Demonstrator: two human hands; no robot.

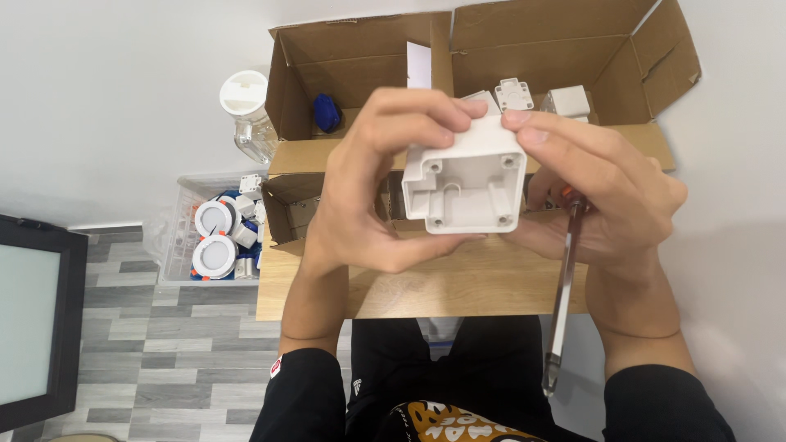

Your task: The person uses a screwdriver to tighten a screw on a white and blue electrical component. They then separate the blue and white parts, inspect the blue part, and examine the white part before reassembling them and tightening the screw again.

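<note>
- Both hands meet over the lap: the left hand [360,196] wraps its fingers over the top and its thumb under a white plastic housing [465,184], gripping it firmly.
- From the other side, the right hand [602,192] pinches the housing's upper corner with its fingertips, while its lower fingers also clasp a screwdriver [563,295], whose slim metal shaft slants down toward the knee.
- Boxy, matte and hollow, the housing faces up with its open side showing, with screw posts in the corners and a rounded rim.
- Just beneath it, a flat cardboard flap [458,282] lies smooth and bare, leaving some room below the hands.
- Behind the hands, an open cardboard box [565,49] holds more white plastic parts [540,98]; its raised flaps hem in the far side.
- Off to the left, a clear plastic tub [176,237] on the grey plank floor holds round white fittings.
</note>
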